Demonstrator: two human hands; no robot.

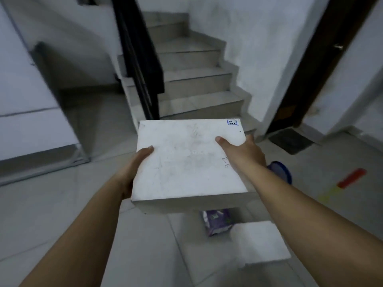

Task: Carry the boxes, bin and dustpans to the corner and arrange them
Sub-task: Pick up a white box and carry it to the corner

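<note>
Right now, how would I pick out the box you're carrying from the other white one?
Look below the staircase, mid-frame. The carried box is gripped by the left hand and right hand. Unlike the white box on the floor, it bears a small blue-bordered label.

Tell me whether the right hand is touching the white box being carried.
Touching. The head view shows the right hand gripping the right edge of the white box, thumb pressed flat on its top face, fingers wrapped out of sight beneath.

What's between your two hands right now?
The white box, seen in the head view: left hand grips its left edge, right hand its right edge, thumbs on top.
</note>
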